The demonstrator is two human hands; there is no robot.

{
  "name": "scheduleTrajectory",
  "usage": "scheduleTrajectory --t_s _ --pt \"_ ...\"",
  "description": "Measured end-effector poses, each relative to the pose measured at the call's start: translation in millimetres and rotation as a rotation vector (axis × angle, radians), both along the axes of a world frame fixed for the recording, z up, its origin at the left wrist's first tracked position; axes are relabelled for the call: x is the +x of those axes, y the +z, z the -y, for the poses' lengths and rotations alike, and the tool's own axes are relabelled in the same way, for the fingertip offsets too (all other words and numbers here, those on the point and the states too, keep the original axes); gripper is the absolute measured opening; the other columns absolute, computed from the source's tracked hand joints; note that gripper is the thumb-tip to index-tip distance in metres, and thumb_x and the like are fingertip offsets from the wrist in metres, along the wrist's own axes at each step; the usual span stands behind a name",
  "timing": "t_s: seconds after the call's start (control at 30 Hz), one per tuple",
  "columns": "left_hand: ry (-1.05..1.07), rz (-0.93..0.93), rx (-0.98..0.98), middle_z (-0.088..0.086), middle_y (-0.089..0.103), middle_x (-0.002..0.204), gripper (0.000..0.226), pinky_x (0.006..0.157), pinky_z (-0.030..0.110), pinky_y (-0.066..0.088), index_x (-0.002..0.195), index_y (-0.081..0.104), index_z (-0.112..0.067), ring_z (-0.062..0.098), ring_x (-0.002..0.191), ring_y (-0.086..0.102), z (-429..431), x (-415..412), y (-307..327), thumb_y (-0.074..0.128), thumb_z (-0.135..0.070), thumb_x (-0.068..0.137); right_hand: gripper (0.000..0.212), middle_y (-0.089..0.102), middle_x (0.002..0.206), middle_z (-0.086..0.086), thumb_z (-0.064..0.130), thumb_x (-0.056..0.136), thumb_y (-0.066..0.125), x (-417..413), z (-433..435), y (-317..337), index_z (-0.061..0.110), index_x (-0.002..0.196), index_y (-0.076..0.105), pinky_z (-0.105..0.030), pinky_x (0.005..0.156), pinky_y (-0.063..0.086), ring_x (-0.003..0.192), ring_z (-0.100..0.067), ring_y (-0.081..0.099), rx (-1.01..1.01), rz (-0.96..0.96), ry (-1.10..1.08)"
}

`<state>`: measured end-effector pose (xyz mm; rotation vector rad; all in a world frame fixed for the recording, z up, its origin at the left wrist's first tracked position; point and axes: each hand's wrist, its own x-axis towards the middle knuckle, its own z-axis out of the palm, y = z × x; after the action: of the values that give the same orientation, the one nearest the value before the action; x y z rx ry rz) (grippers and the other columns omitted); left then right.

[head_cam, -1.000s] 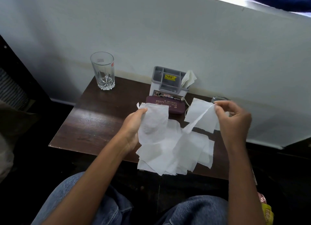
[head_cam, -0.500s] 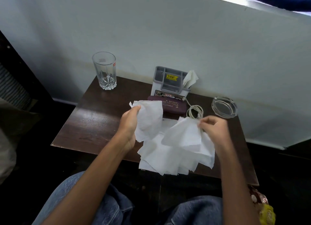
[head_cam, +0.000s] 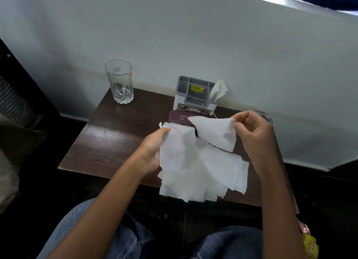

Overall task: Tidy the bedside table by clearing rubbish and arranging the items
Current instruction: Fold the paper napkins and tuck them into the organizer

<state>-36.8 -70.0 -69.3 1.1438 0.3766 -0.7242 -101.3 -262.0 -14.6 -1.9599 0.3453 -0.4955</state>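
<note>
Hands are held apart above the near half of the table [head_cam: 108, 142]. The left hand [head_cam: 153, 152] grips the upper left edge of a stack of white tissues [head_cam: 193, 167], thumb across the front; its fingers are hidden behind the stack. The right hand [head_cam: 255, 134] pinches the top right corner of a single sheet [head_cam: 215, 133] between thumb and fingertips, the other fingers curled. The sheet spans the gap between the hands and overlaps the top of the stack; whether it is joined to the stack cannot be determined. The stack hangs below the left hand, its lower corners past the near table edge.

Just beyond the hands, a maroon case [head_cam: 180, 119] lies flat, partly covered by the sheet. Behind the case, a grey organiser [head_cam: 195, 96] stands against the wall [head_cam: 193, 36], with a tissue [head_cam: 219, 89] upright in its right compartment. Beyond and left of the left hand, a glass [head_cam: 120, 82] stands upright. An ashtray [head_cam: 267, 116] rim shows just behind the right hand. A yellow wrapper [head_cam: 310, 247] lies below the right forearm.
</note>
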Motion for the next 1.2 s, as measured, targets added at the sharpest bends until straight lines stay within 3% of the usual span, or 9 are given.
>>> scheduleTrajectory --t_s 0.13,0.3,0.4,0.5,0.63,0.8,0.87,1.0,1.2 --pt "-0.085 -0.036 -0.064 0.003 0.073 0.073 0.026 0.064 0.028 0.054 0.090 0.066 -0.010 0.016 0.063 0.069 2 -4 1 0.046 -0.024 0.095 0.029 0.062 0.070 0.001 -0.010 0.084 0.054 -5 -19 33 0.015 0.071 0.060 -0.007 0.060 0.041 0.061 0.000 0.053 0.021 0.065 0.173" --pt "-0.217 -0.028 -0.081 0.008 0.071 0.085 0.027 0.066 0.029 0.055 0.096 0.067 -0.009 0.020 0.072 0.068 4 -8 4 0.045 -0.024 0.094 0.026 0.062 0.071 0.002 -0.011 0.081 0.057 -11 -30 49 0.013 0.073 0.063 -0.011 0.062 0.043 0.067 -0.006 0.055 0.086 -0.036 0.504" --pt "-0.331 0.002 -0.097 0.005 0.071 0.075 0.028 0.063 0.028 0.050 0.084 0.069 -0.011 0.016 0.063 0.067 6 -13 6 0.046 -0.024 0.093 0.022 0.061 0.071 -0.002 -0.009 0.081 0.058 -9 -33 42 0.011 0.074 0.064 -0.013 0.060 0.042 0.066 -0.009 0.053 0.103 -0.119 0.569" --pt "-0.397 0.006 -0.112 0.001 0.066 0.060 0.037 0.058 0.027 0.044 0.066 0.066 -0.013 0.012 0.053 0.062 8 -17 8 0.044 -0.024 0.094 0.022 0.062 0.067 0.003 -0.012 0.083 0.054 -2 -37 27 0.007 0.077 0.064 -0.010 0.057 0.040 0.059 -0.001 0.053 0.068 -0.187 0.556" --pt "-0.450 0.005 -0.171 -0.003 0.058 0.056 0.037 0.052 0.022 0.043 0.067 0.059 -0.014 0.010 0.050 0.055 8 -21 14 0.040 -0.026 0.096 0.033 0.063 0.072 0.004 -0.012 0.083 0.054 7 -41 6 0.018 0.075 0.063 -0.013 0.065 0.044 0.066 -0.002 0.058 -0.042 -0.196 0.506" --pt "-0.474 -0.066 -0.236 0.001 0.062 0.055 0.065 0.053 0.021 0.048 0.053 0.065 -0.013 0.013 0.050 0.061 7 -19 19 0.033 -0.054 0.094 0.025 0.064 0.077 0.000 -0.007 0.085 0.056 12 -38 -6 0.016 0.080 0.064 -0.015 0.068 0.046 0.072 -0.011 0.060 -0.149 -0.157 0.432" --pt "-0.492 -0.065 -0.231 0.002 0.061 0.058 0.061 0.053 0.022 0.047 0.059 0.062 -0.010 0.014 0.052 0.059 5 -17 20 0.038 -0.058 0.089 0.021 0.064 0.078 0.001 -0.006 0.086 0.056 13 -37 -9 0.014 0.083 0.065 -0.015 0.068 0.047 0.074 -0.012 0.060 -0.175 -0.153 0.415" --pt "-0.529 -0.008 -0.239 0.002 0.067 0.069 0.022 0.060 0.022 0.053 0.078 0.067 -0.010 0.013 0.061 0.065 2 -18 20 0.063 -0.031 0.076 0.024 0.065 0.075 -0.002 -0.007 0.084 0.056 16 -37 -13 0.014 0.082 0.065 -0.019 0.066 0.047 0.070 -0.015 0.060 -0.181 -0.137 0.412" --pt "-0.415 0.034 -0.072 0.009 0.071 0.084 0.019 0.068 0.030 0.054 0.095 0.065 -0.005 0.020 0.073 0.068 1 -12 9 0.047 -0.007 0.089 0.025 0.067 0.083 -0.008 -0.009 0.085 0.051 14 -11 -20 0.008 0.096 0.066 -0.013 0.063 0.046 0.070 -0.011 0.059 0.016 -0.108 0.199"
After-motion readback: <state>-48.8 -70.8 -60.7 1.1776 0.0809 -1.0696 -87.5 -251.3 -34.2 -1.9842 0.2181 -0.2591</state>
